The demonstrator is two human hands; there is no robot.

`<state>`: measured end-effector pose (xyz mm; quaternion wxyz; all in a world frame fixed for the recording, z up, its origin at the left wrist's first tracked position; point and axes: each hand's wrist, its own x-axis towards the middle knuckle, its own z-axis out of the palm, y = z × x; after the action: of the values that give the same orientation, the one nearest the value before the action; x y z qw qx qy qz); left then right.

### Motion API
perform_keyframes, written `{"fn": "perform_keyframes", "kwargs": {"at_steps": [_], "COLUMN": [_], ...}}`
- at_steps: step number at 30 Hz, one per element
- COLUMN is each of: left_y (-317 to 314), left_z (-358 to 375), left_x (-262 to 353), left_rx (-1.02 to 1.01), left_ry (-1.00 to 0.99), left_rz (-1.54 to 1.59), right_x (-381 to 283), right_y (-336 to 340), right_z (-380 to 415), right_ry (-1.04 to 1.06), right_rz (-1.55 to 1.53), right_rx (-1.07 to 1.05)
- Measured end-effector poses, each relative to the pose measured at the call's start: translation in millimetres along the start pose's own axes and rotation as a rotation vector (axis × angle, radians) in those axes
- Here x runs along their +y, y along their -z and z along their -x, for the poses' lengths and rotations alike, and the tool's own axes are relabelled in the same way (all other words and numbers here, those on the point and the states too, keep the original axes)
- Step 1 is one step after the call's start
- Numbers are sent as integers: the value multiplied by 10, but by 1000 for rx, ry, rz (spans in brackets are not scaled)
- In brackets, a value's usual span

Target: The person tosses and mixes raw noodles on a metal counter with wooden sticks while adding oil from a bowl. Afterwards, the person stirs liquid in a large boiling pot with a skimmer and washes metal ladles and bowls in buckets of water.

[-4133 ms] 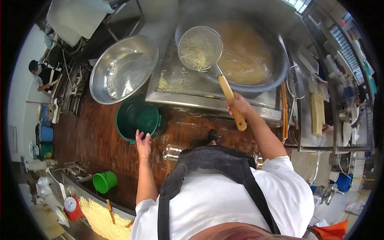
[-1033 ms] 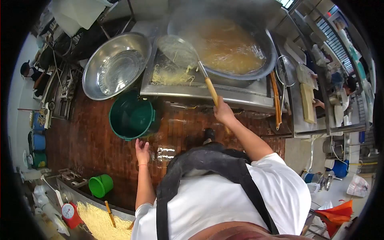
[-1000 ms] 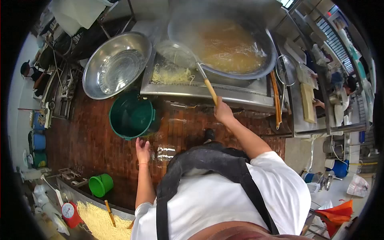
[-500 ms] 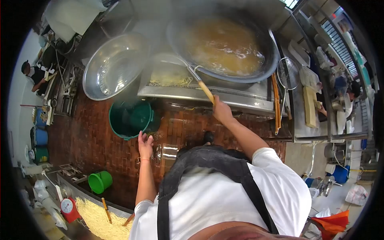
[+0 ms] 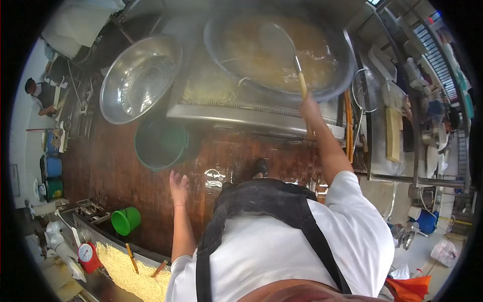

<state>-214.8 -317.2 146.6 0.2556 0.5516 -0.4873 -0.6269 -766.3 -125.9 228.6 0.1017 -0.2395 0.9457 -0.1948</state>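
My right hand is closed around the wooden handle of a long-handled skimmer. The skimmer's metal shaft reaches into a big wok of steaming brownish liquid, and its head is blurred by steam. Over the brick-tiled floor, my left hand holds nothing, its fingers apart. Nearest to it stands a dark green tub. A heap of pale noodles lies on the steel stove top left of the wok. A wide metal basin sits tilted further left.
A bright green bucket stands at lower left, near a tray of yellow noodles and a red scale. A round wire strainer hangs at right by a steel shelf. One person is at far left; another is partly visible at right.
My right hand has moved right and up, carrying the skimmer from above the noodles on the stove top into the wok. My left hand has shifted slightly down and left, staying open.
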Motion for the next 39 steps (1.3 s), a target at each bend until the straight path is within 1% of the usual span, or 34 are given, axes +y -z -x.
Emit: {"fn": "perform_keyframes", "kwargs": {"at_steps": [3,6,7,9,12,14,16,19,20,23,26,29,32,35,38,39], "left_y": [10,-66,-100,-112,-91,-37,-107,-174,-176,-179,-93,-37,-32,-62,-80,-77], "left_z": [-52,-24,6,11,-87,-227,-219,-258,-266,-205,-140,-70,-49,4,-68,-51], "left_x": [-119,-26,29,60,9,-115,-2,118,133,246,221,227,158,178,130,135], "left_rx": [-1,2,3,0,-27,-61,-54,-60,-66,-42,-1,10,19,38,25,28], "left_ry": [7,15,19,22,-4,-45,-34,-59,-71,-85,-81,-29,-51,-46,-34,-44], "left_rz": [-4,-12,-12,-29,-43,-8,-15,-18,-19,-12,13,8,26,6,-5,-3], "right_x": [310,228,65,-383,-490,-646,-864,-1093,-1140,-1155,-1187,-876,-998,-1100,-848,-872], "right_y": [-254,-625,-559,-171,-90,27,163,114,97,-181,-386,-992,-883,-754,-1129,-1111], "right_z": [-337,-34,114,499,900,1105,1315,1422,1432,1424,1434,1258,1196,1227,1134,1134], "right_ry": [-63,44,-23,-159,-78,-54,-4,17,57,332,355,362,378,392,365,369], "right_rz": [-91,-5,-98,-285,-498,-533,-589,-678,-614,-264,-169,-27,-34,-67,-73,-27], "right_rx": [-275,-116,-184,-322,-355,-363,-366,-428,-452,-175,-137,-128,-193,-65,-140,-156]}}
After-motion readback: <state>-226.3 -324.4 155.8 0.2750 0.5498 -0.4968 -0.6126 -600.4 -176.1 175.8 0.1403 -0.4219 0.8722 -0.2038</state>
